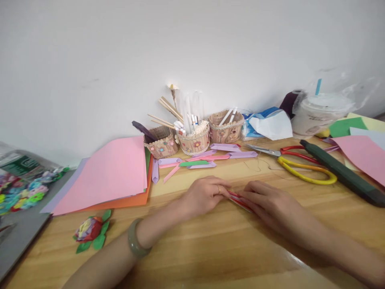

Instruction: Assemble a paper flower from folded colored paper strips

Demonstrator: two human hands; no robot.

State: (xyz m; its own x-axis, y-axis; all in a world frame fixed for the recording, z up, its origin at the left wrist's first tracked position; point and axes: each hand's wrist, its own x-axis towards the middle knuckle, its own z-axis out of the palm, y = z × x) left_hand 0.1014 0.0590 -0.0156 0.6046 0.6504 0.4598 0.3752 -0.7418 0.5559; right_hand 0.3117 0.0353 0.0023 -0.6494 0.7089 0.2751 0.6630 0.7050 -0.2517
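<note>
Both hands hold a narrow folded strip of red paper low over the wooden table. My left hand, with a ring on one finger and a bangle at the wrist, pinches its left end. Fingers of my right hand close on its right part and hide some of it. Behind the hands lie several folded purple strips, a green strip and pink strips. Scissors with one red and one yellow handle rest to the right, blades partly apart.
Pink sheets are stacked at left, near a paper flower with green leaves. Small decorated baskets of sticks and pens stand by the wall. At right are a dark green knife-like tool, a lidded cup and more coloured paper.
</note>
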